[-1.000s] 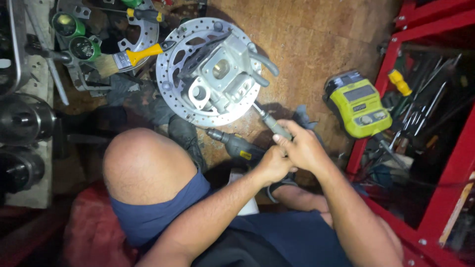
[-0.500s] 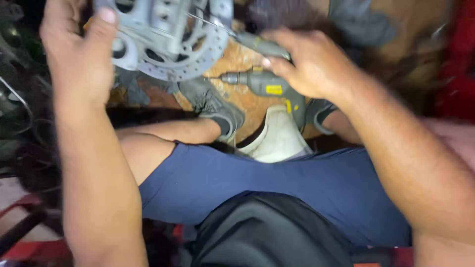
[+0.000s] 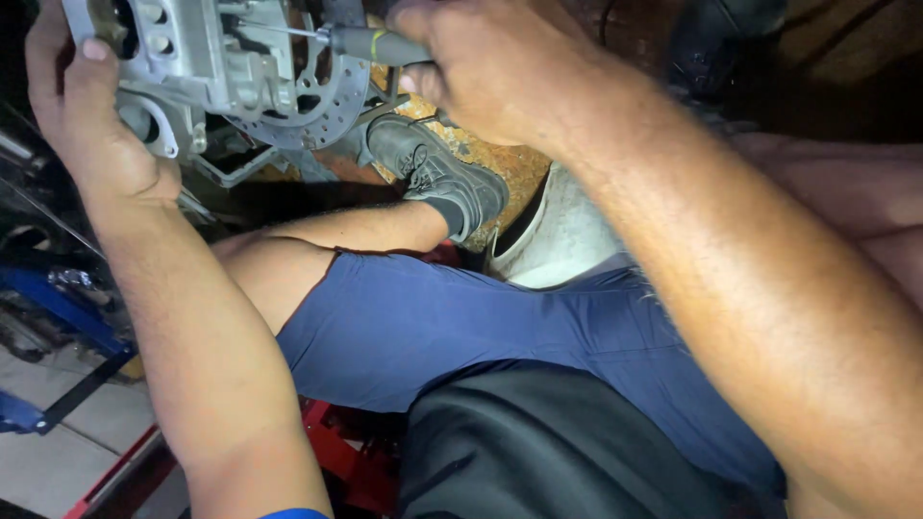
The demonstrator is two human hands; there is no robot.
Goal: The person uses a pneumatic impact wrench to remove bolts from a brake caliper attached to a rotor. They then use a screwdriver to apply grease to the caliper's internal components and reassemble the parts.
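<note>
- Closest to the lens, a dark black garment [image 3: 538, 452] fills the bottom of the view, with navy blue shorts [image 3: 461, 322] stretched over the thigh just beyond it.
- Low on the left, a red frame [image 3: 332, 452] peeks out beneath the leg, and a blue bar [image 3: 58, 298] runs beside pale floor tiles [image 3: 38, 452].
- Past the knee, the bare shin leads to a grey laced shoe [image 3: 433, 178], planted on a rusty brown floor [image 3: 505, 163].
- A white bucket [image 3: 567, 235] sits just beside that shoe.
- Up top, the right hand [image 3: 490, 62] is curled tight around the grey handle of a screwdriver [image 3: 370, 43], its thin shaft pointing left into the metal part.
- The left hand [image 3: 82, 106] grips the left edge of the silver metal housing [image 3: 202, 58], fingers wrapped round it, thumb on the front.
- That housing sits at the top left, against a perforated brake disc [image 3: 322, 101], both held above the floor.
</note>
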